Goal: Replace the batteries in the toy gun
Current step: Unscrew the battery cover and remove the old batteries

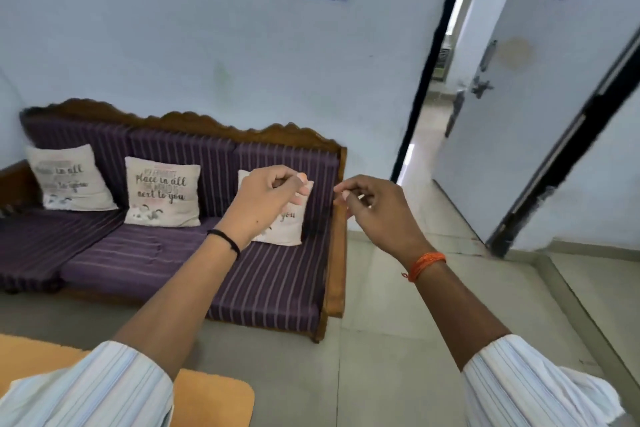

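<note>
Fingers (300, 188) of the left hand (273, 199) curling inward, thumb tip meeting the fingertips, nothing visible between them. Fingers (346, 193) of the right hand (375, 208) curling likewise, thumb pressing toward the forefinger; whether anything small is being pinched there cannot be told through the blur. Both hands hovering in mid-air, near each other but apart, raised in front of the sofa.

Moving outward: thin black band (224, 240) circling the left wrist, orange thread bracelet (424, 264) circling the right wrist, pale striped shirt sleeves (104, 388) bunching above the elbows at the bottom edge.

Behind the hands, standing against the pale blue wall (242, 55): dark carved wooden sofa with purple striped cushions (145, 260), carrying three cream square pillows with printed lettering (162, 191), the rightmost partly hidden by the left hand. Grey tiled floor (398, 340) spreading below. White door with a metal handle (519, 121) hanging ajar at the right inside a black frame. Orange-tan wooden desk (214, 399) showing only a rounded corner at the lower left, beneath the left sleeve.

Toy gun and batteries not appearing anywhere in the view, so their place cannot be told.
</note>
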